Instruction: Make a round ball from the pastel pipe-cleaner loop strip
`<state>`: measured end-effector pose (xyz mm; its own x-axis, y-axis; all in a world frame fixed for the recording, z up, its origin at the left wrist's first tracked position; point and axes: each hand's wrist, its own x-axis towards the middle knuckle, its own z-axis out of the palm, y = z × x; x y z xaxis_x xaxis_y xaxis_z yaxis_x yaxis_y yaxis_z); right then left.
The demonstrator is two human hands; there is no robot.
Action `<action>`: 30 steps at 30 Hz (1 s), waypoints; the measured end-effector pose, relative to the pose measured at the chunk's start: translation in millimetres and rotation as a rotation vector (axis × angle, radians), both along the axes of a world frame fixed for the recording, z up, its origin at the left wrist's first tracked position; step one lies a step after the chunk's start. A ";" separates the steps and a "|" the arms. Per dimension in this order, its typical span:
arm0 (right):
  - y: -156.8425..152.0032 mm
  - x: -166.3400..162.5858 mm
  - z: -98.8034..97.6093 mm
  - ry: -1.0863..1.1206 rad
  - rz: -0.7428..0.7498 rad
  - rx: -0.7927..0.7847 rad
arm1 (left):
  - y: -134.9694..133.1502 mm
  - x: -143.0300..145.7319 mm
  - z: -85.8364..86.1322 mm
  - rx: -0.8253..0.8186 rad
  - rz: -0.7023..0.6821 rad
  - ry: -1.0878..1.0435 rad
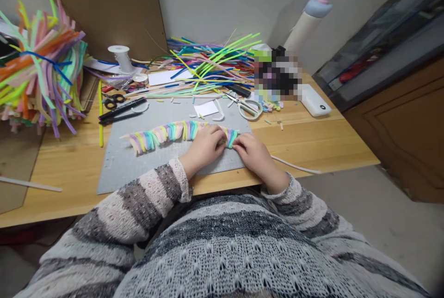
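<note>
Lilac, yellow and aqua fringe (173,131): fuzzy short lengths set side by side in a slightly arched row, lying across the grey mat (121,168), its right end between the person's hands.
Left hand (208,144): over the right part of the fringe, covering some of it, thumb and fingers closed on the row.
Right hand (253,150): just beside the left, thumb and forefinger pinched together on the aqua end piece.
Striped knit sleeves (138,198): both reach in over the front edge of the wooden bench (298,136).
White stem (296,165): runs out beside the right wrist along the bench's front edge.
Pale-handled scissors (239,102): blades parted, beyond the hands at the mat's upper right corner, near a scatter of pastel offcuts (272,105).
White card (206,109): on the mat, behind the fringe.
Black markers (123,108): at the mat's upper left, near black-handled scissors (116,100).
Loose stem pile (211,60): many colours, heaped along the back, a white spool (121,60) standing to its left.
Tied stem bundle (41,71): far left, bound with a blue stem (48,61).
Pixelated patch: right of the pile, contents unreadable.
</note>
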<state>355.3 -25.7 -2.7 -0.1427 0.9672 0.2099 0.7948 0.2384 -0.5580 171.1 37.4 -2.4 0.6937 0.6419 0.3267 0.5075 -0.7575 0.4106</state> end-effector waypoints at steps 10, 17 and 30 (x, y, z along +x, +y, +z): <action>10.3 0.2 23.1 -0.161 0.095 0.044 | -0.6 5.1 5.2 0.029 0.041 0.106; 12.9 -15.7 18.9 -0.282 0.085 -0.018 | -1.7 5.1 2.7 -0.015 0.067 0.081; 13.2 -11.3 12.5 -0.243 0.079 0.050 | 2.1 -18.4 14.1 -0.182 -0.028 -0.006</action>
<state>344.1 -12.5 9.7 -0.2695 0.9405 0.2072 0.8821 0.3274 -0.3386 152.7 39.5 11.6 0.7106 0.6711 0.2114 0.4840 -0.6843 0.5454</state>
